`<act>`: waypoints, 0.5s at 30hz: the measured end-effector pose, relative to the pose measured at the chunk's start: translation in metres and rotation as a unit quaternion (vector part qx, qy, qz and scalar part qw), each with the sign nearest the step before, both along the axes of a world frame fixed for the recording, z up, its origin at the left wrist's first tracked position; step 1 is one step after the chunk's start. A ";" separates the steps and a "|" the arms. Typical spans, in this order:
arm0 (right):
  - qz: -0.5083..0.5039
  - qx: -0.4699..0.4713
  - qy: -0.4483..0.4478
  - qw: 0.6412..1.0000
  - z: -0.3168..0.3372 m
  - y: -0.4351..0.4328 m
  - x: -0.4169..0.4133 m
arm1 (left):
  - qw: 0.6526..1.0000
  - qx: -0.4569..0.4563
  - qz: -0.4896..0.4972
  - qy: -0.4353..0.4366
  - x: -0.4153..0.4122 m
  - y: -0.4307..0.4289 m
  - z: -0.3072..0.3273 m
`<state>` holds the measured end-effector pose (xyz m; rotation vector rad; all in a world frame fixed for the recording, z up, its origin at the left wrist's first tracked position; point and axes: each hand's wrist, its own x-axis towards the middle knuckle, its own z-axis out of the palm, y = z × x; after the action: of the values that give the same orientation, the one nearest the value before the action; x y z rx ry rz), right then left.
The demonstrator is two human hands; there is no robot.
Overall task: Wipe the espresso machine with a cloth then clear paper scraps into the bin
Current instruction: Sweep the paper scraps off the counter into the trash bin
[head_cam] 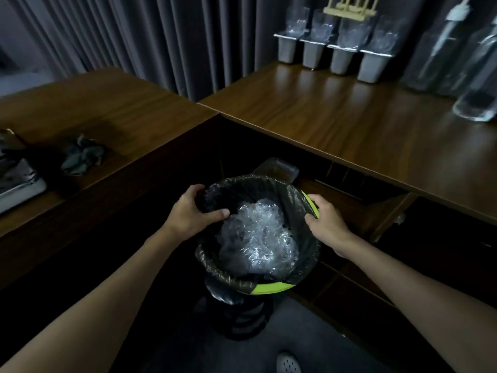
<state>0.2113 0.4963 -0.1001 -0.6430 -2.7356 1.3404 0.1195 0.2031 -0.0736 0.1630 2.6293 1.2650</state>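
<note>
Two hands were at the bin (pixel 266 288), on the floor (pixel 322 335) below the tabletop (pixel 134 111) corner: left hand (pixel 193 214) gripped its liner (pixel 295 196), right hand (pixel 326 219) curled over liner + rim. Cloth (pixel 82 157) lay crumpled on tabletop, so wiping prob. done; no scraps seen, nearly finished.

- The bin (pixel 269 288) stands on the floor (pixel 322 345), below the corner where the left counter (pixel 121 117) meets the right counter (pixel 349 117).
- A liner (pixel 295 200) sits in the bin, with crumpled wrap (pixel 255 232) inside it.
- The left hand (pixel 193 211) grips the liner at the bin's left rim; the right hand (pixel 326 222) holds the right rim.
- A cloth (pixel 82 157) lies on the left counter, a tray (pixel 18 181) to its left.
- Four holders (pixel 330 53) stand in a row at the back of the right counter, bottles (pixel 478 84) to their right.
- A curtain (pixel 134 36) hangs behind both counters.
</note>
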 end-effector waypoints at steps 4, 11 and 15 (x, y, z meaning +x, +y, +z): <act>0.005 -0.034 -0.023 0.999 -0.033 -0.007 -0.030 | 0.998 0.015 0.029 -0.060 -0.001 -0.019 -0.027; 0.049 -0.086 -0.049 0.994 -0.088 -0.021 -0.076 | 0.991 -0.004 0.117 -0.071 0.000 -0.026 -0.102; 0.082 -0.124 -0.115 0.982 -0.111 -0.019 -0.082 | 0.986 0.000 0.112 -0.125 0.010 -0.023 -0.135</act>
<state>0.1294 0.4775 -0.2109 -0.6335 -2.8785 1.7702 0.1295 0.1800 -0.2083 -0.2817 2.4815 1.2574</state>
